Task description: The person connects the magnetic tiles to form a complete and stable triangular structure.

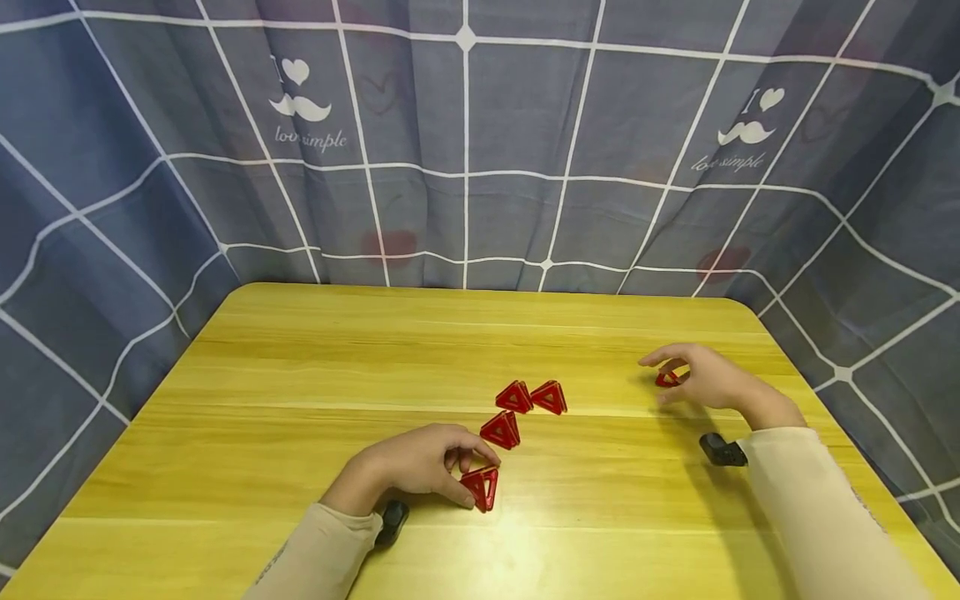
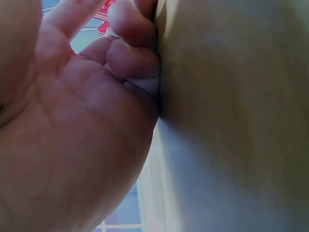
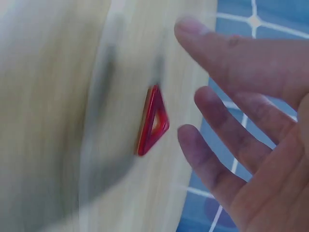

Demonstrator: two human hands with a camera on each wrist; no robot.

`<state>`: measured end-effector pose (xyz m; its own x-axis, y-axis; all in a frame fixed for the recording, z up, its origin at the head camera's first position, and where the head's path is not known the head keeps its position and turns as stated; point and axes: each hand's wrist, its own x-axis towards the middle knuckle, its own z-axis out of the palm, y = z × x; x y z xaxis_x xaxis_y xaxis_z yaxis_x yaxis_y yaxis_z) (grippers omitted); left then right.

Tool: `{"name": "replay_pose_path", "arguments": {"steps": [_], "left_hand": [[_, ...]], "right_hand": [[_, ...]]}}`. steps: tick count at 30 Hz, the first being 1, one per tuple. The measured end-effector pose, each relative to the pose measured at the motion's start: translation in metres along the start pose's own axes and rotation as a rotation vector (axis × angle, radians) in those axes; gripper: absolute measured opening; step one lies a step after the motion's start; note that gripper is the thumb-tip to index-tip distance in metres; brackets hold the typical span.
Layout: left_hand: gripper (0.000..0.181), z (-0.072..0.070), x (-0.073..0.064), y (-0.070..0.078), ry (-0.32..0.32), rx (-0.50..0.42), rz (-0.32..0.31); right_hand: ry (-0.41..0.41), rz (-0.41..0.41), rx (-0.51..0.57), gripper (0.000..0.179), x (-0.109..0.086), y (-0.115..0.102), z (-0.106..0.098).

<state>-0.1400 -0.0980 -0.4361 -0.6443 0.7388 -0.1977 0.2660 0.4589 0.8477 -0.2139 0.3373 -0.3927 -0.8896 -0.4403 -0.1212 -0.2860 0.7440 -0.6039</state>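
Note:
My left hand (image 1: pixel 431 460) has its thumb and index finger at the sides of a red triangular piece (image 1: pixel 476 485) and pinches it, near the front of the table. In the left wrist view, the palm (image 2: pixel 72 130) fills much of the picture, and only a bit of red (image 2: pixel 104 17) shows past the curled fingers. At the right, my right hand (image 1: pixel 708 379) hovers over another red triangular piece (image 1: pixel 664 379) lying on the wood. The right wrist view shows its fingers spread and apart from that piece (image 3: pixel 146 128), which has a triangular hole.
Several more red triangular pieces, among them one at the back (image 1: pixel 551 397) and one nearer (image 1: pixel 501 429), lie mid-table between the hands. The wooden table (image 1: pixel 300 358) ends at a grey-blue checked curtain (image 1: pixel 420 208) behind and at both sides.

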Motion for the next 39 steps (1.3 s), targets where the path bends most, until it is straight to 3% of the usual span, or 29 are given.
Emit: {"name": "replay_pose_path", "arguments": {"steps": [7,25,39], "left_hand": [[0.043,0.001,-0.001,0.001,0.000,-0.009,-0.014],[0.042,-0.001,-0.001,0.003,-0.002,-0.013,-0.003],[0.042,-0.001,-0.001,0.003,0.008,-0.014,-0.014]], "right_hand": [[0.005,0.032,-0.067,0.049,0.003,0.016,-0.008],[0.061,-0.002,-0.197,0.022,0.008,0.037,0.004],[0.154,0.068,-0.090,0.026,-0.003,0.021,0.013]]}}
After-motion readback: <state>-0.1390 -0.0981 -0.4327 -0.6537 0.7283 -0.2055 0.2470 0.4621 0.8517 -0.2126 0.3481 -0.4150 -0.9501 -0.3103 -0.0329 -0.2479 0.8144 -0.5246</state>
